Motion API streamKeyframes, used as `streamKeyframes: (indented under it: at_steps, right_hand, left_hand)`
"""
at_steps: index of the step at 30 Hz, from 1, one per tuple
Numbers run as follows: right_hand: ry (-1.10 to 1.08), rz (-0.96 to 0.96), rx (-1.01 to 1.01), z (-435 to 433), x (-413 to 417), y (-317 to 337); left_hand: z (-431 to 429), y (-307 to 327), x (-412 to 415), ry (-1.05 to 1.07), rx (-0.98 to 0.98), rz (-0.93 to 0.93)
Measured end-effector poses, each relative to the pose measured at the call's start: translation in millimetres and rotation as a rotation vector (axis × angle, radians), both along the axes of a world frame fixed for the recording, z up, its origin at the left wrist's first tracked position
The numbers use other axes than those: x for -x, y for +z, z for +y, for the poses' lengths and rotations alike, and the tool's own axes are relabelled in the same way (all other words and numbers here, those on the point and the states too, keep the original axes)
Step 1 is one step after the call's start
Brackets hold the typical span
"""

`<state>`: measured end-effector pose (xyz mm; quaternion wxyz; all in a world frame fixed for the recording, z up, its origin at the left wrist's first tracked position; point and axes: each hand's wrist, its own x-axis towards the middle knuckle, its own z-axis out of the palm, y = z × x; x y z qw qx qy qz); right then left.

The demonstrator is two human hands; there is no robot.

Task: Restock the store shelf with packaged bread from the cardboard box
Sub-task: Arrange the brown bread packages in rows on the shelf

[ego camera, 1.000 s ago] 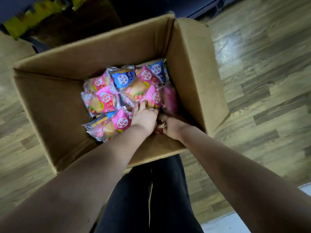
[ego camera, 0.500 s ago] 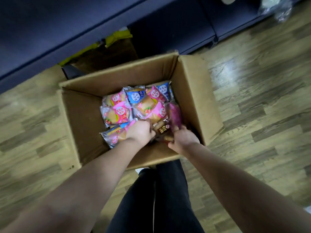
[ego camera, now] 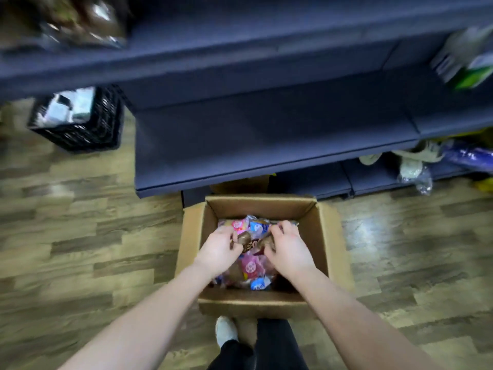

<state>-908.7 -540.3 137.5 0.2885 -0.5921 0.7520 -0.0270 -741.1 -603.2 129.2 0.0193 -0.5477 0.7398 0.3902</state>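
Risen from the near corner of the corrugated cardboard box (ego camera: 328, 236), the left hand (ego camera: 217, 251) and right hand (ego camera: 289, 249) now pinch a glossy brown bread packet (ego camera: 246, 239) by its ends, above crinkly pink and blue packets (ego camera: 250, 267) inside the box.

Dim indoor light; pale glare patches on the floor (ego camera: 373, 231) right of the box (ego camera: 253, 305). Motion blur smears the shelf (ego camera: 266, 134) and edges; lines bow.

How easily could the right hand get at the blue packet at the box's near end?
Probably yes: the cardboard box is open-topped and the blue packet lies uncovered just nearer than the right hand. But that hand, like the left hand, grips a brown packet, so its grip is taken.
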Motion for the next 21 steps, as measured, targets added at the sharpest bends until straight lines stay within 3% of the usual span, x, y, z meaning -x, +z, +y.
streamKeyframes:
  at_steps: [7,15,21]
  right_hand:
    - [0.131,0.072,0.284,-39,-12,103]
    - [0.251,0.236,0.635,-107,-3,243]
    - [0.274,0.326,0.845,-126,19,305]
  left_hand:
    - [-36,116,-21,0.196,0.258,0.282]
    - [-75,245,-24,0.258,0.529,0.427]
    - [-99,316,-3,0.239,0.683,0.584]
